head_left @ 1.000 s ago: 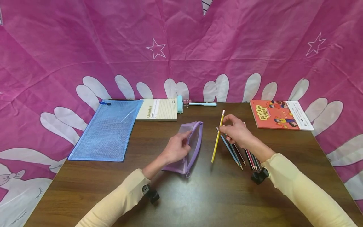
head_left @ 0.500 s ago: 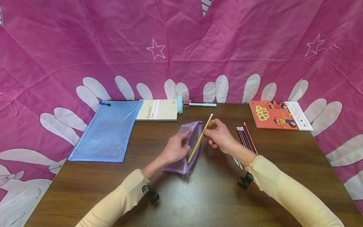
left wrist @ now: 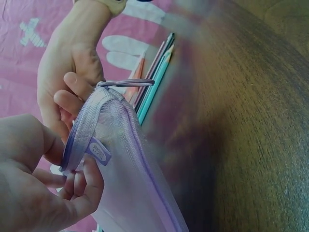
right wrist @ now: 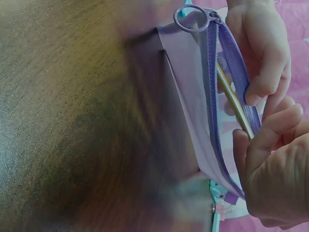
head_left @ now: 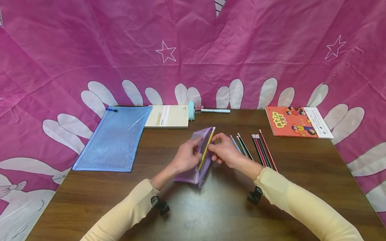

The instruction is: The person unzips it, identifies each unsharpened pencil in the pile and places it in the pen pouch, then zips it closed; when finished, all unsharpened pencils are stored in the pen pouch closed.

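A purple mesh zip pouch lies on the table with its zipper undone. My left hand pinches one edge of its mouth, beside the small tag in the left wrist view. Between thumb and fingers, my right hand holds a yellow pencil slanted into the mouth, its eraser end up near the far corner. The right wrist view shows the pencil's shaft inside the opening, below the zipper's ring pull.
Two groups of pencils, several dark and red ones and a few blue, green and black ones, lie right of the pouch. Farther off are a blue mesh bag, a notebook, a light-blue pen and an orange book.
My right hand has carried the yellow pencil left from beside the other pencils and lowered it into the pouch's mouth. My left hand has stayed at the pouch.
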A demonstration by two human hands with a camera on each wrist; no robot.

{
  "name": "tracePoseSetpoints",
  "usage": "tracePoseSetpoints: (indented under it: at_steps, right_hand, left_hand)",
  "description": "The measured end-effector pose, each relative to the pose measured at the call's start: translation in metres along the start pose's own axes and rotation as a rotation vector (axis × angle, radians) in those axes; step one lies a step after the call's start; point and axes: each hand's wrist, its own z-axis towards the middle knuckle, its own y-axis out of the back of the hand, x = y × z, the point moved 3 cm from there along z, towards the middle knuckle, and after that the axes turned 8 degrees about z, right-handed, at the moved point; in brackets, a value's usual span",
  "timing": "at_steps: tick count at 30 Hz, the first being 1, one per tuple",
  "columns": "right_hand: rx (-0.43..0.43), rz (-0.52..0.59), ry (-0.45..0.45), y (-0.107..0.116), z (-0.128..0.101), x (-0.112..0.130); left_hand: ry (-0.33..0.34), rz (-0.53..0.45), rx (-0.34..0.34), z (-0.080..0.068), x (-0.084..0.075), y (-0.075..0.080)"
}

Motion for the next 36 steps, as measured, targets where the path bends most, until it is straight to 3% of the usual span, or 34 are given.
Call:
tracePoseSetpoints:
  at_steps: [11,17,25,29,36]
  right_hand:
    - [0.019,-0.018,-0.014,0.005,-0.004,0.005]
    - [0.024,-0.087,0.025,0.031,-0.004,0.012]
    - [0.032,-0.434,0.092,0.099,-0.003,0.026]
    - [0.041,-0.607,0.078,0.131,-0.004,0.025]
    - [0.059,-0.758,0.046,0.156,-0.004,0.013]
  left_hand:
    - [0.035,-0.011,-0.023,0.001,0.002,0.002]
    - [0.017,-0.012,-0.022,0.001,0.000,0.001]
    - [-0.005,-0.005,-0.012,0.001,-0.001,0.000]
    - [-0.004,-0.005,-0.015,0.000,-0.001,-0.001]
    - [-0.009,-0.006,-0.017,-0.001,0.000,-0.001]
